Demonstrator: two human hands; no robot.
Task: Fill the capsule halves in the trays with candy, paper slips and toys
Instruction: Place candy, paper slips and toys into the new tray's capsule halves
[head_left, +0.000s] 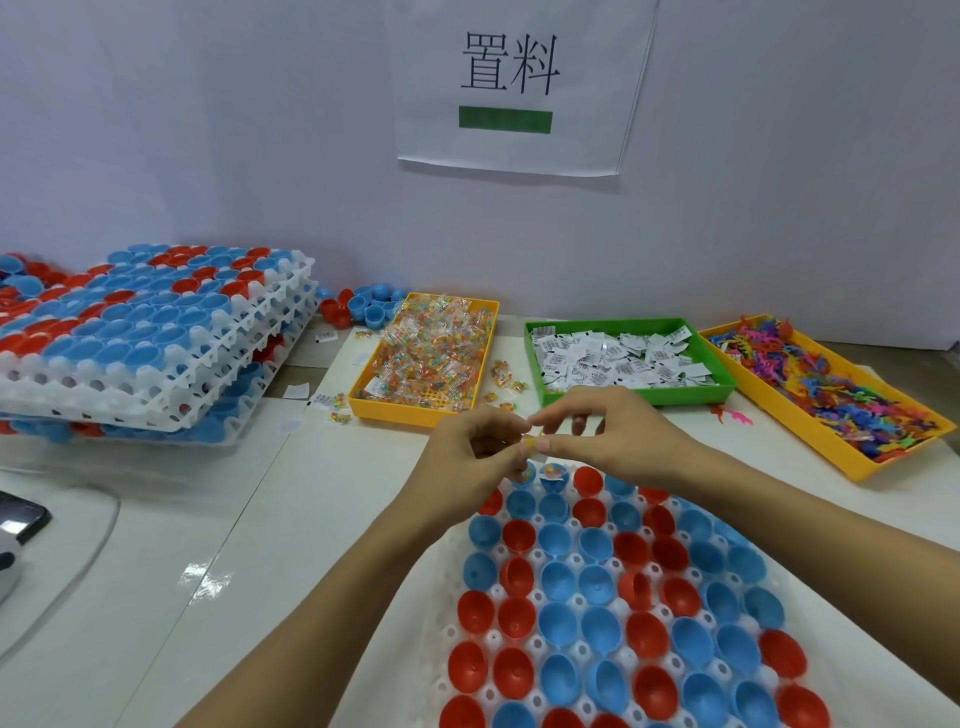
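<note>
Head view: left hand (480, 441) and right hand (618, 434) (fingers curled) together pinch a small yellowish item (535, 442) above the white plastic tray of red and blue capsule halves (613, 597).

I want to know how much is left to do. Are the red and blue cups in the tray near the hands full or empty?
Mostly empty. Nearly all capsule halves show bare insides; only one or two at the far edge, below the fingers, hold candy.
</note>
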